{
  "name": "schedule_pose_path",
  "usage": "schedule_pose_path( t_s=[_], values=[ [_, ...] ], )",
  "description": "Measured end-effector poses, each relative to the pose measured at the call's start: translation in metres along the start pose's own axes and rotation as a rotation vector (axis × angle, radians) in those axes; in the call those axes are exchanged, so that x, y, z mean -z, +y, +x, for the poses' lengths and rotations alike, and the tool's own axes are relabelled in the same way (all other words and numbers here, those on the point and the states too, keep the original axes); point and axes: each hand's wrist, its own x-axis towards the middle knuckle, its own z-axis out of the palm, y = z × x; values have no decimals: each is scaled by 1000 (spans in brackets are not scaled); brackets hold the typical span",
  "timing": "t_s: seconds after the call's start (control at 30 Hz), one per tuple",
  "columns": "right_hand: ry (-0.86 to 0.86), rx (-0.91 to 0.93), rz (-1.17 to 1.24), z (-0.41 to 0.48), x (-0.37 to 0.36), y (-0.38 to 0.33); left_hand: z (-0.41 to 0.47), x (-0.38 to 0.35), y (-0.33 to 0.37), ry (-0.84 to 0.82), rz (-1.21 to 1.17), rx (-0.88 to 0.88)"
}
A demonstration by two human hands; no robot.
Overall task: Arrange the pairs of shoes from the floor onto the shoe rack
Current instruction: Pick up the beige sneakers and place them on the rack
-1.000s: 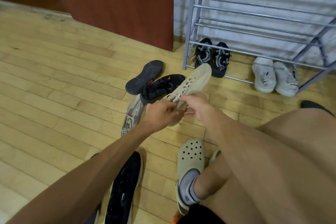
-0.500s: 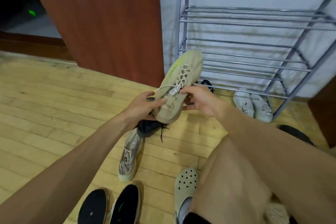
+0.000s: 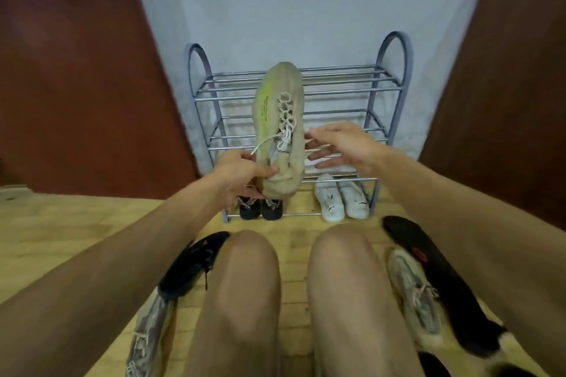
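Head view, only one available.

Shoe: beige knit trainer, held in the air in front of the rack, above the dark pair on the bottom tier. A white pair stands to their right.

Left hand: fingers curled round the heel end, thumb on the collar. It carries the shoe.

Right hand: beside the shoe's right flank, fingers mostly straight. A pale bit at thumb and forefinger may be a lace end, but blur prevents telling.

Handling (judgement): light; the upper is soft and will give under the fingers, while the sole looks stiffer. Best hold is at the heel collar or across the sole's midsection. Loose laces could snag on the rack bars.

Orientation: toe points up and away toward the upper tiers, heel toward the person. The long axis runs near vertical in frame, laces facing the camera, sole turned away.
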Motion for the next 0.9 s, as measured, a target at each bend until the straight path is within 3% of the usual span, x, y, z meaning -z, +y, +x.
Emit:
schedule_pose_path(
  t_s=[0.23,0.4,0.6,0.77,0.9],
  values=[
    [255,-255,-139,-43,136,86,37,-132,-10,-163,12,93],
    [273,-452,-186,-87,188,152,46,-205,-54,-316,94,219],
    [261,-661,-138,-134,197,249,38,-249,-148,-334,109,470],
    [207,-783,-266,-150,173,319,28,-238,-222,-215,328,549],
    [147,-882,-278,-150,142,354,29,-240,-236,-195,307,610]
  ],
)
